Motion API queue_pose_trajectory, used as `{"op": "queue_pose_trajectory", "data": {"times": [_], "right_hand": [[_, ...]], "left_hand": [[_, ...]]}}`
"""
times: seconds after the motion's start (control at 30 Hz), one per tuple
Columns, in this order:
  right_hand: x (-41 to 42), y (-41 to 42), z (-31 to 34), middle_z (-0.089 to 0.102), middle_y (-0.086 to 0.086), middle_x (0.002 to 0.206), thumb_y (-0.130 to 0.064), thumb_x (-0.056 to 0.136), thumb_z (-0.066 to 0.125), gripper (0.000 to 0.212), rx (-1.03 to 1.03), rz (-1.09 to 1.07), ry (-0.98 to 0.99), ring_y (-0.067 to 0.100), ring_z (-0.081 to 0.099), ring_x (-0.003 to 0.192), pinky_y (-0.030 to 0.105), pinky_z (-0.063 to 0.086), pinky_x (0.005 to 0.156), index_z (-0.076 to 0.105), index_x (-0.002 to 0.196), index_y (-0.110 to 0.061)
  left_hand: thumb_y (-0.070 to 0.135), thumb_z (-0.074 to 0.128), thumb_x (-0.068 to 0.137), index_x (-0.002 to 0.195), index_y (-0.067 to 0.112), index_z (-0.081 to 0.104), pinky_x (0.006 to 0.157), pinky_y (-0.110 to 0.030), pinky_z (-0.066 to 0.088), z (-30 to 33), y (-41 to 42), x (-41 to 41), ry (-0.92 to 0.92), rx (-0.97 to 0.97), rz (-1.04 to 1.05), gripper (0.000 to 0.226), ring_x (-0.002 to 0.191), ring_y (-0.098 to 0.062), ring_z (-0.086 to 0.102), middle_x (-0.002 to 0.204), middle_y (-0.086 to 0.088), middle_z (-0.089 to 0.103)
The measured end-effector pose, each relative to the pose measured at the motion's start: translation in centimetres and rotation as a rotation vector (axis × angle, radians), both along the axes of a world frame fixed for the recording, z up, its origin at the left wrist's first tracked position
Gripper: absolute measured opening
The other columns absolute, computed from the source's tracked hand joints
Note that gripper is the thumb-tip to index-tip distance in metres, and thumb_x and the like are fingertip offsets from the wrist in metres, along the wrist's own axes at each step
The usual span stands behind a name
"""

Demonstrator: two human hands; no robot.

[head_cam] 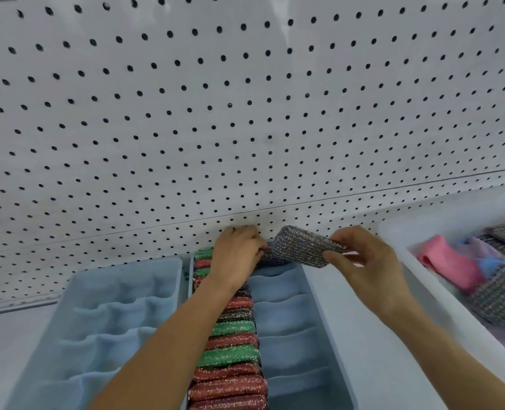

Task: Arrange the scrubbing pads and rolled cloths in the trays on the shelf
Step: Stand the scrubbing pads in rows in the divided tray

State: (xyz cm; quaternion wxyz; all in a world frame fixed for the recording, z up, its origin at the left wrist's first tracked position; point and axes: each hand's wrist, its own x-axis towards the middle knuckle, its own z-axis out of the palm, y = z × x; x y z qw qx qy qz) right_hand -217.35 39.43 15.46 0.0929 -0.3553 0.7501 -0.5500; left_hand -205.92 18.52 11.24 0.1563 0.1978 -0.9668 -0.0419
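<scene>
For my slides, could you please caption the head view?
Both hands hold a silver scrubbing pad over a blue tray.

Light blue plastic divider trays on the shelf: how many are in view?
2. One light blue plastic divider tray sits left; the other, beside it, holds a column of scrubbing pads.

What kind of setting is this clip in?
Probably a shop display shelf: a white pegboard back panel, blue divided trays lined with scrubbing pads, and a white bin of more stock.
</scene>
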Motion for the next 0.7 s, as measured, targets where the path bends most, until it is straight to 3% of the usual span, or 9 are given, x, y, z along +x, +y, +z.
{"op": "queue_pose_trajectory", "data": {"times": [0.1, 0.23, 0.37, 0.5, 0.6, 0.7], "right_hand": [[-0.1, -1.2, -0.5, 0.066, -0.02, 0.08, -0.004, 0.079, 0.073, 0.025, 0.012, 0.009, -0.011, 0.0, 0.063, 0.076, 0.004, 0.044, 0.069, 0.062, 0.08, -0.027], [-0.3, -3.1, -1.3, 0.066, -0.013, 0.081, -0.005, 0.077, 0.076, 0.019, 0.011, 0.091, -0.054, 0.004, 0.062, 0.081, 0.01, 0.048, 0.076, 0.067, 0.081, -0.021], [-0.5, -4.9, -2.8, 0.067, -0.012, 0.08, -0.008, 0.077, 0.077, 0.024, 0.098, 0.149, -0.08, 0.006, 0.063, 0.081, 0.015, 0.048, 0.076, 0.066, 0.077, -0.029], [-1.1, -6.0, -4.8, 0.059, -0.011, 0.087, -0.02, 0.075, 0.079, 0.019, 0.269, 0.038, 0.263, 0.016, 0.054, 0.084, 0.03, 0.046, 0.073, 0.068, 0.082, -0.033], [-1.1, -6.6, -5.6, 0.053, -0.019, 0.075, -0.012, 0.066, 0.085, 0.022, 0.208, 0.081, 0.519, 0.013, 0.048, 0.076, 0.031, 0.044, 0.063, 0.07, 0.079, -0.022], [-1.4, -7.4, -6.2, 0.062, -0.009, 0.077, -0.015, 0.06, 0.088, 0.026, 0.269, 0.105, 0.649, 0.014, 0.048, 0.079, 0.029, 0.041, 0.063, 0.068, 0.076, -0.021]], "left_hand": [[0.017, 0.081, 0.073, 0.085, 0.026, 0.078, 0.072, -0.03, 0.046, 0.0, -0.1, 0.1, 0.012, -0.052, 0.002, 0.016, 0.082, -0.02, 0.067, 0.086, 0.005, 0.073], [0.008, 0.067, 0.082, 0.081, 0.019, 0.073, 0.065, -0.025, 0.039, 1.1, -0.3, 0.9, 0.032, 0.074, 0.05, 0.012, 0.086, -0.024, 0.065, 0.088, 0.001, 0.073], [0.013, 0.066, 0.087, 0.104, 0.023, 0.075, 0.089, -0.029, 0.049, 0.9, -1.3, 2.0, 0.117, 0.296, 0.113, 0.021, 0.1, -0.017, 0.067, 0.107, 0.003, 0.074], [0.014, 0.066, 0.089, 0.104, 0.025, 0.075, 0.091, -0.034, 0.053, 0.2, -2.0, 2.7, 0.243, 0.504, 0.132, 0.02, 0.089, -0.004, 0.067, 0.103, 0.009, 0.074], [0.019, 0.062, 0.093, 0.107, 0.026, 0.073, 0.091, -0.028, 0.052, 0.3, -1.8, 3.3, 0.279, 0.545, 0.115, 0.019, 0.094, 0.0, 0.065, 0.105, 0.014, 0.072], [0.036, 0.063, 0.09, 0.111, 0.034, 0.069, 0.09, -0.023, 0.048, 0.6, -1.0, 3.6, 0.224, 0.49, 0.057, 0.021, 0.102, 0.001, 0.059, 0.112, 0.018, 0.068]]}}
